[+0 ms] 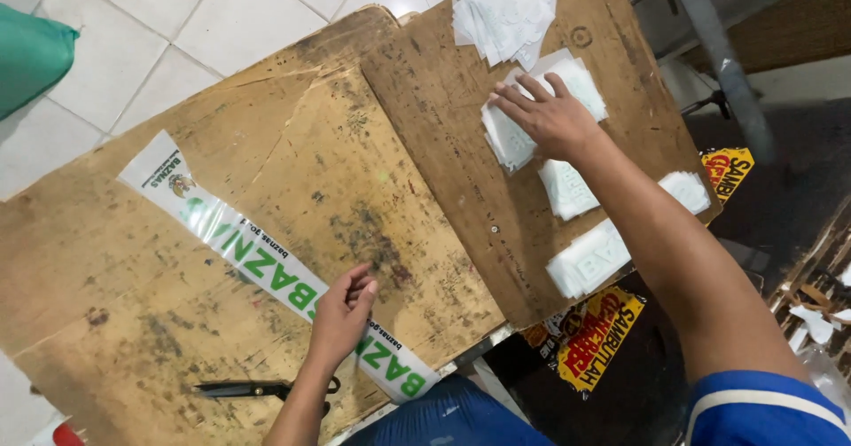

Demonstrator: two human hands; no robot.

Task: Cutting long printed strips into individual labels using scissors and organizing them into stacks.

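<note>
Left hand point(344, 311) pressing long white-green strip point(266, 264), lying diagonally, right hand point(550, 118) on white stack point(514, 136)

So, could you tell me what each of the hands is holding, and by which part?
Neither grips anything. The left hand presses down on the middle of the long printed strip; the right hand lies flat on a stack of white pieces.

A strip point(266, 264) lies diagonally on the board point(160, 260). The left hand point(341, 317) rests on the strip's near part; scissors point(253, 389) lie on the board nearer the person than the strip. Right of the strip, a smaller board point(461, 171) overlaps the board's edge and carries stacks point(505, 7) of cut pieces. The right hand point(550, 118) lies on one stack point(532, 113), with further stacks point(589, 260) nearer the person.
</note>
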